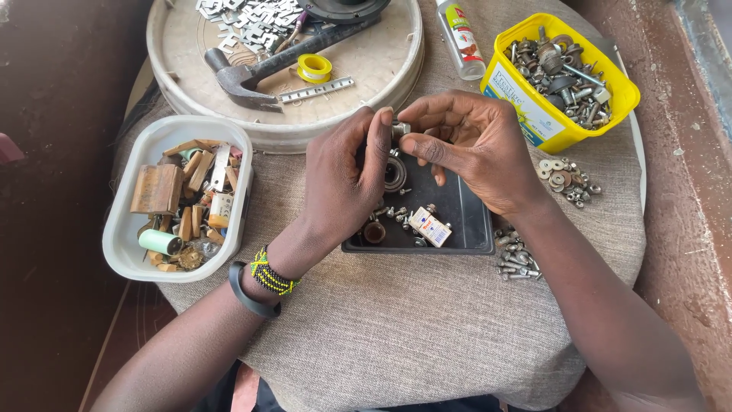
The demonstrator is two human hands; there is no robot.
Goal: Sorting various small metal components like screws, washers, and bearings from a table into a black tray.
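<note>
My left hand (347,179) and my right hand (469,141) meet above a black tray (465,217), and together their fingertips pinch a small metal nut (401,128). The tray holds a round bearing (395,174), a small white and orange box-shaped part (430,226), a brown ring (374,232) and several small screws. Beaded and black bracelets circle my left wrist.
A white tub (122,236) of wooden and metal bits sits left. A round tray (290,130) behind holds a hammer (252,72), yellow tape roll (314,67) and metal clips. A yellow tub (545,126) of bolts, loose washers (564,177), screws (517,259) and a bottle (461,34) lie right.
</note>
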